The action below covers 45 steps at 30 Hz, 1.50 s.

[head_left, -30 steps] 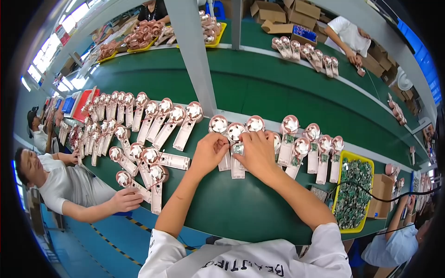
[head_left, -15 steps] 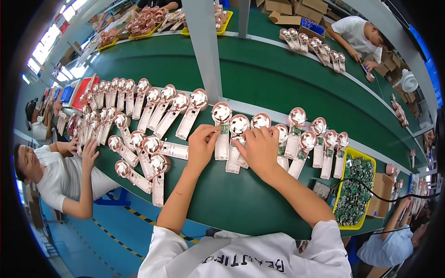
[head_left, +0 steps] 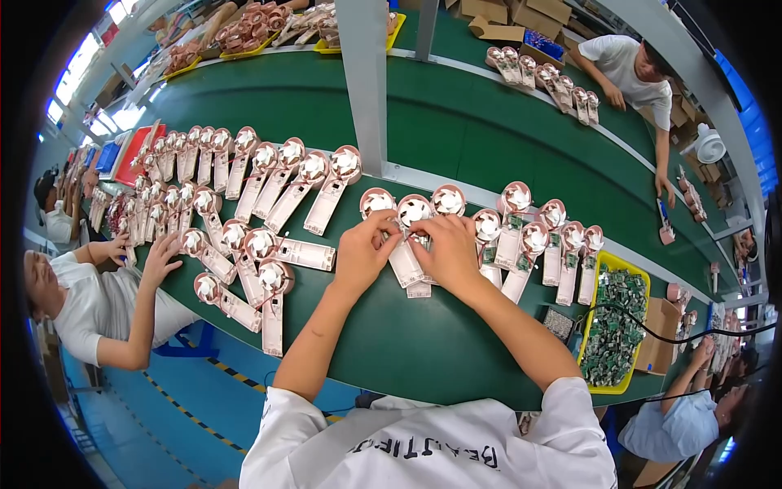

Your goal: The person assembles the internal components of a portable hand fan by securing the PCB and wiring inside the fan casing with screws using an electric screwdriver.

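Note:
My left hand (head_left: pixel 366 251) and my right hand (head_left: pixel 450 253) meet over a small group of pink handheld fan casings with white blades. Fingers of both are pinched close together at the top of one casing's handle (head_left: pixel 405 267), which slants down between them. The left fingers seem to grip this casing; what the right fingertips pinch is hidden. Just beyond my fingers lie a white fan wheel (head_left: pixel 414 209) and another fan head (head_left: pixel 448 200), whose handle my right hand covers. More casings with green circuit boards (head_left: pixel 509 236) lie to the right.
A yellow tray (head_left: pixel 609 389) of green circuit boards stands at the right, crossed by a black cable (head_left: pixel 652 330). Rows of fan casings (head_left: pixel 326 196) lie left. A metal post (head_left: pixel 364 98) rises beyond my hands. A co-worker (head_left: pixel 122 301) sits at the left.
My left hand has moved right and inward, meeting my right hand. The left fan's handle has tilted, and its green board no longer shows. At upper right a co-worker's arm has stretched along the bench.

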{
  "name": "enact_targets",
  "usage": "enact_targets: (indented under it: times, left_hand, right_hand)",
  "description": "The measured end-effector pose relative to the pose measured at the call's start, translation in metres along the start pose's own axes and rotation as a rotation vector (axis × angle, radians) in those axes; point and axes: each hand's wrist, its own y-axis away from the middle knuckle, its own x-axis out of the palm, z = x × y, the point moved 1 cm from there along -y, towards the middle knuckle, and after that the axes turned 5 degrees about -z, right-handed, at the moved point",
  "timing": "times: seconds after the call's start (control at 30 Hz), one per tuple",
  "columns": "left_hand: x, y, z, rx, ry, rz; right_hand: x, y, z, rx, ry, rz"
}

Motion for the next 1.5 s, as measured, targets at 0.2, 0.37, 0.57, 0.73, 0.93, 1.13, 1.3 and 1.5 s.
enact_targets:
  times: [0.2,0.37,0.57,0.73,0.93,1.13,1.3,1.5]
  left_hand:
    - [0.003,-0.001,0.004,0.158,-0.004,-0.018]
    - [0.008,0.004,0.011,0.245,-0.011,-0.095]
    - [0.007,0.004,0.011,0.227,-0.008,-0.062]
    - [0.005,0.006,0.013,0.227,0.031,-0.074]
    - [-0.006,0.012,0.008,0.195,0.146,-0.283]
    - [-0.010,0.012,0.014,0.072,0.406,-0.506]
    - [-0.010,0.025,0.035,0.077,0.350,-0.528]
    - [0.013,0.035,0.010,0.145,0.234,-0.215]
  right_hand:
    - [-0.002,-0.002,-0.005,0.105,-0.085,0.071]
    - [0.002,-0.001,0.002,0.112,-0.039,0.047]
    - [-0.001,-0.005,-0.003,0.089,-0.170,0.146]
    - [-0.003,-0.013,-0.011,0.222,-0.364,0.251]
    - [-0.007,-0.019,-0.002,0.164,-0.213,0.104]
    - [-0.027,-0.039,0.006,0.236,-0.192,0.146]
    - [-0.051,-0.074,-0.027,0.170,-0.134,0.063]
    - [-0.118,-0.132,-0.131,0.219,-0.067,-0.019]
